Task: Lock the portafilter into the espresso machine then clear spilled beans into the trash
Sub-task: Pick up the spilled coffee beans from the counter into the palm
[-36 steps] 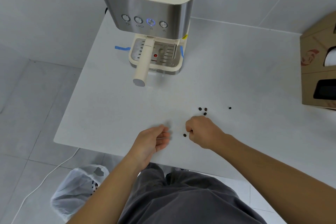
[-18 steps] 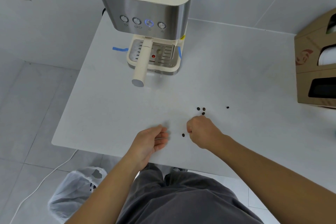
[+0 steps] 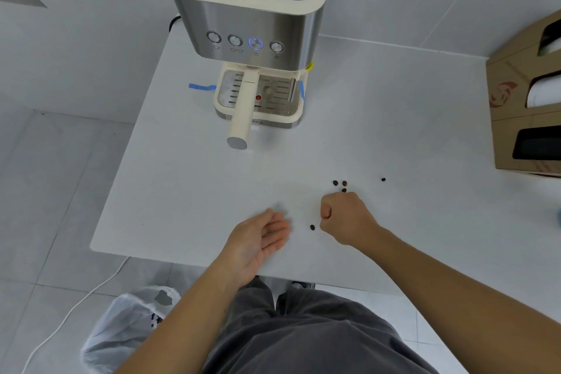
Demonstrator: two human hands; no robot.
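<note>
At the lower left of the frame one trash bag (image 3: 121,331) sits on the floor with a few dark beans inside. At upper centre one espresso machine (image 3: 249,9) stands on the white table (image 3: 170,179), its four buttons in a row and one portafilter (image 3: 241,114) seated under it, handle pointing down-frame. Below centre the left hand (image 3: 258,244) lies palm-up with fingers loosely spread, empty; one bean (image 3: 312,227) lies between it and the right hand (image 3: 346,218), curled into a fist whose contents I cannot tell, with three beans (image 3: 340,184) just above it and one lone bean (image 3: 383,179) farther right.
</note>
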